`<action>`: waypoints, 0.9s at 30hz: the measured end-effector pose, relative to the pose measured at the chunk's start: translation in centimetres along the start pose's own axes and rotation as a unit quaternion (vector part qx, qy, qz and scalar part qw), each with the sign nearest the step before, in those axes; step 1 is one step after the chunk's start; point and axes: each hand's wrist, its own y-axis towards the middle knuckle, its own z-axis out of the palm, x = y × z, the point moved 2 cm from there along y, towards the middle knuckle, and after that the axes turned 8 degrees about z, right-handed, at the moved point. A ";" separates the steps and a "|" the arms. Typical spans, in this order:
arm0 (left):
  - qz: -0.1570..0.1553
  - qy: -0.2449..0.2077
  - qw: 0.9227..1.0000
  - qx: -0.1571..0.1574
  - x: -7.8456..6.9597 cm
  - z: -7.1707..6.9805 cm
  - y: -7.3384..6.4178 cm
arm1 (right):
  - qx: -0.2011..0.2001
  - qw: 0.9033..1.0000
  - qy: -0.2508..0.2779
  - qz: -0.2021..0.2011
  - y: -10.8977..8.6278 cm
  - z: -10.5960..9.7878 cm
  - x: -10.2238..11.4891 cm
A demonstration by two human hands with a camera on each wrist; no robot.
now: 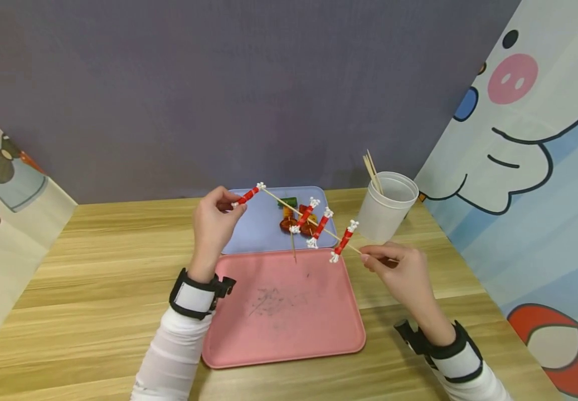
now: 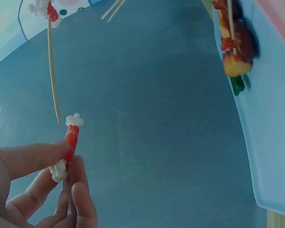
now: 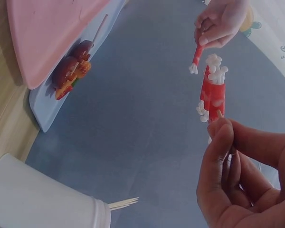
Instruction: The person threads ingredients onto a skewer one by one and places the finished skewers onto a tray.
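My left hand [image 1: 213,223] pinches a small red piece with white knobbly ends [image 1: 248,196] between thumb and fingers. A thin wooden skewer [image 1: 280,199] is pinched near its lower end by my right hand [image 1: 401,273]. Three similar red pieces [image 1: 321,227] are threaded crosswise along it, spaced apart. In the left wrist view the skewer's bare tip [image 2: 57,116] points at the upper white end of the held piece [image 2: 71,137], with a slight gap seen between. Both hands are raised above the trays.
Skewered food-like pieces [image 1: 289,224] lie on a blue tray [image 1: 258,239] at the back. In front of it is a pink tray [image 1: 289,334] with dark marks. A white cup [image 1: 381,217] holding several bare skewers [image 1: 372,172] stands at the right, near the wall.
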 end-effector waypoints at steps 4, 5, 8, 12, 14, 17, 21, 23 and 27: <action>0.000 -0.018 1.000 -0.021 -0.3 0.2 0.0 | 0.006 1.000 0.000 -0.001 -0.3 0.0 0.4; 0.001 -0.021 0.999 -0.024 -0.3 0.3 0.0 | 0.009 1.000 0.001 -0.001 -0.4 0.0 0.4; 0.004 -0.025 0.999 -0.032 -0.4 0.5 -0.1 | 0.014 1.000 0.002 0.005 -0.6 0.1 0.5; 0.008 -0.026 0.999 -0.037 -0.5 0.8 -0.2 | 0.019 1.000 0.003 0.012 -0.7 0.2 0.5; 0.010 -0.027 0.999 -0.038 -0.5 0.8 -0.3 | 0.020 1.000 0.004 0.010 -0.7 0.3 0.5; 0.013 -0.031 0.999 -0.040 -0.6 0.9 -0.3 | 0.021 1.000 0.005 0.009 -0.7 0.4 0.5; 0.013 -0.029 0.999 -0.040 -0.7 0.9 -0.3 | 0.025 1.000 0.007 0.010 -0.7 0.5 0.5; 0.012 -0.027 0.999 -0.039 -0.7 0.9 -0.3 | 0.025 1.000 0.007 0.011 -0.7 0.5 0.5; 0.013 -0.025 0.999 -0.040 -0.6 1.0 -0.3 | 0.023 1.000 0.004 0.011 -0.6 0.6 0.5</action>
